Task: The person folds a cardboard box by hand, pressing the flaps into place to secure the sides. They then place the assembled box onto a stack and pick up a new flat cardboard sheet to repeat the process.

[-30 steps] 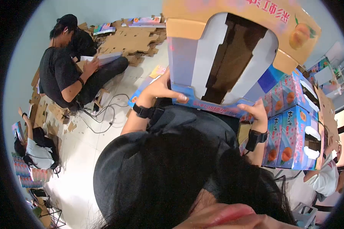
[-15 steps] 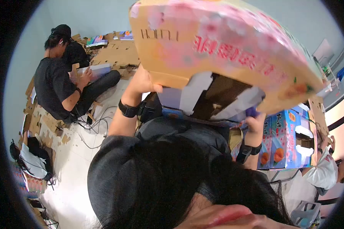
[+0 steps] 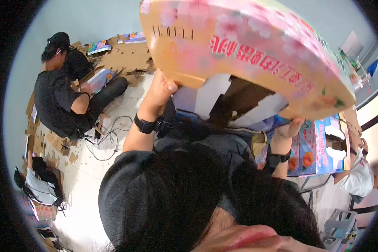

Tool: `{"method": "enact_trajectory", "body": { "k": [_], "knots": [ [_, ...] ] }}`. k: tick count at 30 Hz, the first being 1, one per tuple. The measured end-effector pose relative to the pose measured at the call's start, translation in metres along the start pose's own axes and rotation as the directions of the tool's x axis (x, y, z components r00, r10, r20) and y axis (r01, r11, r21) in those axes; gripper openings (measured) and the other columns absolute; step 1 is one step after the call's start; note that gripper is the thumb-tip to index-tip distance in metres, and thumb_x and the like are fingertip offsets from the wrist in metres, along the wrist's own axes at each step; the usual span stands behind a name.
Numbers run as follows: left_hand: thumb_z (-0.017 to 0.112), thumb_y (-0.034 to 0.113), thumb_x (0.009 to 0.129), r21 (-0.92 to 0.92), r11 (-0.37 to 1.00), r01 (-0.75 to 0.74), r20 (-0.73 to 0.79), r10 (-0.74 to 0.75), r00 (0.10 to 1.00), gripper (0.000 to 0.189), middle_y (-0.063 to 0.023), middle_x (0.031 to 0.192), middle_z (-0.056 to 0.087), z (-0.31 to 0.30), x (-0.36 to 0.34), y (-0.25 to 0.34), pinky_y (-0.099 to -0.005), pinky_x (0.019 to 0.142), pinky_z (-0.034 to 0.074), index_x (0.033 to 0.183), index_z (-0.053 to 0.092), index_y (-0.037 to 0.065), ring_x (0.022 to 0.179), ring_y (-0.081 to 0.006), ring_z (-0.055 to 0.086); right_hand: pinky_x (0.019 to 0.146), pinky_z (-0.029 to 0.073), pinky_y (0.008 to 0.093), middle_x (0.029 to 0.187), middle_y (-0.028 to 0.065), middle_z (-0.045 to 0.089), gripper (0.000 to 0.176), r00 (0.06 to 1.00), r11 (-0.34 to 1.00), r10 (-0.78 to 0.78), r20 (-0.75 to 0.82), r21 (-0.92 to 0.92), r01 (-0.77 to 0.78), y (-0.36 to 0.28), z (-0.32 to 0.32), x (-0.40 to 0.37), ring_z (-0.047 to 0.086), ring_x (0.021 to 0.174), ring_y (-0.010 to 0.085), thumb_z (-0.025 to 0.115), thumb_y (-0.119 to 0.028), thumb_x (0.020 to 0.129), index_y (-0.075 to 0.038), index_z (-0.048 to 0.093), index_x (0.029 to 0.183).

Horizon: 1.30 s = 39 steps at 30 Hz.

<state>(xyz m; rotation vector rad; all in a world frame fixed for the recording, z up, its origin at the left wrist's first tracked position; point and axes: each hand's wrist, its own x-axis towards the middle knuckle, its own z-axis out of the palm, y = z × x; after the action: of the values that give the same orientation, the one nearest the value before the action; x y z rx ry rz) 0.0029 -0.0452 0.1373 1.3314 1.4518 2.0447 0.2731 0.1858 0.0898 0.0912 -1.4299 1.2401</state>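
A large printed cardboard piece [image 3: 239, 46], with pink blossoms and red characters on an orange ground, is held up close to the camera. My left hand [image 3: 161, 90] grips its lower left edge, thumb on the near face. At the lower right edge, my right hand [image 3: 290, 128] pinches the same piece between thumb and fingers that are mostly hidden. Beneath it, a box [image 3: 216, 101] with white flaps and a dark brown opening shows in front of my chest.
Blue and pink printed boxes [image 3: 311, 155] stand at the right. A co-worker in black [image 3: 56, 98] sits at the left among cardboard scraps and cables [image 3: 113, 140]. Two other people in white [image 3: 40, 185] are at the lower left and far right. A grey stool [image 3: 340, 224] stands lower right.
The printed piece has tilted slightly and its text is clearer. My left hand has shifted a little, and my right hand has moved right along the edge. The seated co-worker has turned the held item.
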Motion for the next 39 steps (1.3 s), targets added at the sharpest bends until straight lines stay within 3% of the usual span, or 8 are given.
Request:
{"method": "enact_trajectory", "body": {
  "k": [6,13,23,26,28,32,34,39],
  "knots": [
    [0.065,0.084,0.059,0.095,0.981,-0.17,0.269,0.139,0.953,0.142,-0.0263,0.154,0.021,-0.011,0.009,-0.024,-0.0432,0.116,0.014,0.153,-0.012,0.009,0.145,-0.0321,0.021,0.102,0.043,0.0462,0.135,0.0148,0.049,0.066,0.991,0.982,0.016,-0.133,0.19,0.01,0.001,0.005,0.047,0.051,0.122,0.0299,0.051,-0.045,0.095,-0.002,0.035,0.142],
    [0.088,0.028,0.063,0.23,0.96,0.158,0.562,-0.264,0.784,0.132,-0.0214,0.148,0.033,-0.04,-0.011,-0.069,-0.0375,0.115,0.019,0.154,-0.005,0.006,0.139,-0.0291,0.031,0.099,0.047,0.0406,0.13,0.015,0.054,0.057,0.981,0.963,0.045,-0.187,0.271,0.008,0.009,-0.007,0.099,0.057,0.115,0.0287,0.049,-0.042,0.098,-0.003,0.04,0.139],
    [0.086,0.023,0.067,-0.036,0.983,0.18,0.28,-0.163,0.946,0.093,-0.0138,0.138,0.043,-0.016,-0.014,-0.112,-0.0375,0.11,0.031,0.14,0.032,0.004,0.13,-0.0233,0.041,0.103,0.043,0.0383,0.129,0.0138,0.054,0.053,0.961,0.938,0.134,-0.24,0.343,-0.045,0.008,-0.008,0.102,0.054,0.118,0.0256,0.053,-0.034,0.098,-0.003,0.039,0.139],
    [0.084,0.023,0.071,-0.037,0.989,0.146,0.264,-0.132,0.955,0.088,-0.013,0.136,0.046,-0.01,-0.013,-0.107,-0.0377,0.11,0.032,0.141,0.033,0.004,0.128,-0.0239,0.044,0.103,0.04,0.037,0.129,0.0146,0.051,0.066,0.909,0.937,-0.163,-0.383,-0.348,0.021,-0.004,-0.003,0.091,0.051,0.117,0.0262,0.067,-0.016,0.091,-0.001,0.028,0.142],
    [0.082,0.022,0.073,-0.036,0.984,0.173,0.247,-0.159,0.956,0.085,-0.0127,0.134,0.048,-0.006,-0.014,-0.107,-0.0374,0.109,0.033,0.14,0.034,0.004,0.127,-0.0234,0.045,0.101,0.041,0.0387,0.127,0.0156,0.051,0.078,0.824,0.48,-0.557,-0.104,-0.85,0.217,-0.029,0.02,0.069,0.049,0.117,0.0266,0.079,-0.006,0.077,-0.001,0.032,0.139],
    [0.078,0.023,0.078,-0.018,0.963,0.27,0.217,-0.26,0.941,0.077,-0.0123,0.132,0.05,-0.006,-0.014,-0.11,-0.0367,0.108,0.034,0.139,0.035,0.002,0.125,-0.0219,0.046,0.11,0.029,0.051,0.128,0.0154,0.052,0.069,0.822,0.513,-0.073,0.565,-0.686,0.517,-0.039,0.035,0.025,0.043,0.128,0.031,0.083,-0.022,0.067,-0.006,0.053,0.127],
    [0.075,0.03,0.081,-0.009,0.956,0.292,0.185,-0.285,0.94,0.072,-0.011,0.129,0.051,-0.004,-0.014,-0.113,-0.0346,0.106,0.035,0.136,0.039,0.001,0.122,-0.0194,0.047,0.114,0.018,0.0563,0.128,0.0123,0.054,0.08,0.72,0.369,0.232,0.654,-0.744,0.557,-0.045,0.079,0.017,0.041,0.131,0.034,0.082,-0.028,0.061,-0.014,0.051,0.133],
    [0.069,0.036,0.087,-0.025,0.942,0.335,0.119,-0.33,0.937,0.064,-0.0095,0.125,0.052,-0.002,-0.013,-0.116,-0.0314,0.105,0.034,0.132,0.043,0.0,0.119,-0.0172,0.048,0.115,0.013,0.0593,0.111,0.008,0.058,0.088,0.688,0.277,0.294,0.664,-0.748,0.603,0.006,0.069,0.01,0.04,0.132,0.0328,0.079,-0.028,0.058,-0.02,0.047,0.14]
  ]
}}
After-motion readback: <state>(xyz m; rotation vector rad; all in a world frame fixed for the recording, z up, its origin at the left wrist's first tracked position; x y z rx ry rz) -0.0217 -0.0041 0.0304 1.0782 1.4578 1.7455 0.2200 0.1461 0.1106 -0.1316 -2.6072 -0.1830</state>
